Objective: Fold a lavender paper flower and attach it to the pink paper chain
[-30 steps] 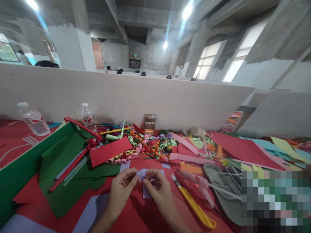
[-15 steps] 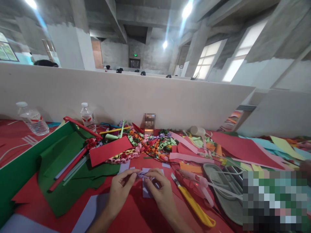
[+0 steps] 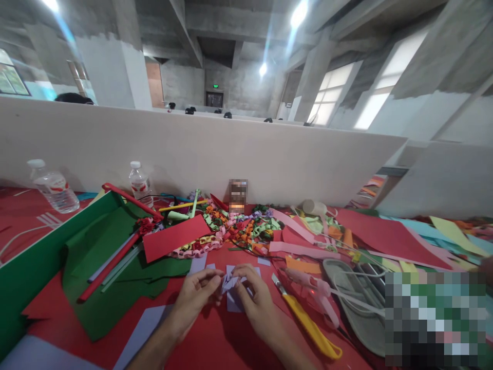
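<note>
A small folded piece of purple paper [image 3: 228, 282] is held between my two hands above the red tabletop [image 3: 215, 339]. My left hand [image 3: 200, 294] pinches its left side between thumb and fingertips. On the other side, my right hand [image 3: 249, 293] grips it with thumb and bent fingers. Flat purple paper pieces [image 3: 234, 304] lie beneath my hands, partly covered by them. Right of my right hand is a yellow utility knife [image 3: 310, 324], its blade pointing away from me. Beyond that lies a pink glue gun [image 3: 314, 290] with a small red light on it.
Colourful paper chains [image 3: 246, 228] are heaped behind my hands. Green paper [image 3: 103, 277] and a red paper strip [image 3: 177, 237] lie to the left. A grey tray [image 3: 346, 308] stands at the right. Two water bottles [image 3: 139, 180] stand near the white partition [image 3: 200, 149].
Both hands have shifted slightly, and the folded purple paper is turned more upright, with more of it showing. My left fingers have curled in more.
</note>
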`<state>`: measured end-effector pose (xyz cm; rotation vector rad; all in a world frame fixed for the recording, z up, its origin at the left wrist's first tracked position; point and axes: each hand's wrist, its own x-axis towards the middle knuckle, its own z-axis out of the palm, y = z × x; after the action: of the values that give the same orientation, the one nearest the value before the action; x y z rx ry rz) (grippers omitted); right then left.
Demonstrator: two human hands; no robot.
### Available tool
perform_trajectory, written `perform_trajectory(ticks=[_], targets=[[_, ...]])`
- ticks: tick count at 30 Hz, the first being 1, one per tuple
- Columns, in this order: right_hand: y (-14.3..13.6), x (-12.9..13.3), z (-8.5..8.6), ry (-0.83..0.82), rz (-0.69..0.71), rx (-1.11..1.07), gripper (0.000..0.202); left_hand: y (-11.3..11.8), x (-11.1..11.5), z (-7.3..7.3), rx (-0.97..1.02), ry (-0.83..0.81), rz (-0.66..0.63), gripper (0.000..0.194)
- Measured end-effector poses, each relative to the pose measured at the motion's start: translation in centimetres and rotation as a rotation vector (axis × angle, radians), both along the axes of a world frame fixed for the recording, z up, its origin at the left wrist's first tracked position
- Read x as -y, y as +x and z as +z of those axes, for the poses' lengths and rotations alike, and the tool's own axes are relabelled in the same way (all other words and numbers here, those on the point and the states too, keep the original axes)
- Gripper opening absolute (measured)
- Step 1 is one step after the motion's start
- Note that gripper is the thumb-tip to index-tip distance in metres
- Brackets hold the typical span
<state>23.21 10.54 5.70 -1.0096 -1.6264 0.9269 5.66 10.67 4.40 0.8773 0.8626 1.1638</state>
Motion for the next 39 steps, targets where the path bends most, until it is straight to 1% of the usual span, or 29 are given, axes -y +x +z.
perform_trajectory(ticks=[3, 5, 8, 14, 16, 18, 22, 28, 31, 35, 39], targets=[[0.0, -0.1, -0.2, -0.053, -0.013, -0.002, 0.016, 0.1, 0.2, 0.0, -0.015, -0.051, -0.057, 0.043], [0.0, -0.2, -0.4, -0.109, -0.024, -0.030, 0.017, 0.2, 0.4, 0.1, -0.031, -0.047, -0.077, 0.041], [-0.3, -0.2, -0.8, -0.179, -0.020, -0.127, 0.021, 0.2, 0.5, 0.3, -0.017, -0.026, -0.089, 0.037], [-1.0, -0.1, -1.4, -0.358, 0.040, -0.355, 0.039, 0.1, 0.3, 0.4, -0.011, -0.007, -0.057, 0.036], [-1.2, -0.1, -1.6, -0.401, 0.068, -0.390, 0.043, 0.1, 0.3, 0.4, -0.007, 0.015, -0.060, 0.035], [-1.2, -0.1, -1.7, -0.433, 0.112, -0.384, 0.041, 0.0, 0.3, 0.4, -0.005, 0.029, -0.082, 0.034], [-1.0, -0.1, -1.4, -0.435, 0.162, -0.348, 0.038, 0.0, 0.4, 0.4, 0.036, 0.004, -0.118, 0.030], [-0.9, 0.0, -1.0, -0.463, 0.157, -0.354, 0.041, 0.2, 0.5, 0.9, 0.159, -0.084, -0.116, 0.027], [-0.9, 0.1, -0.9, -0.470, 0.177, -0.350, 0.040, 0.3, 0.6, 1.0, 0.137, -0.063, -0.097, 0.028], [-0.9, 0.1, -0.7, -0.458, 0.207, -0.336, 0.039, 0.3, 0.6, 0.9, 0.056, 0.011, -0.029, 0.036], [-0.9, 0.0, -0.7, -0.457, 0.192, -0.333, 0.038, 0.2, 0.5, 0.5, 0.016, 0.052, -0.068, 0.044]])
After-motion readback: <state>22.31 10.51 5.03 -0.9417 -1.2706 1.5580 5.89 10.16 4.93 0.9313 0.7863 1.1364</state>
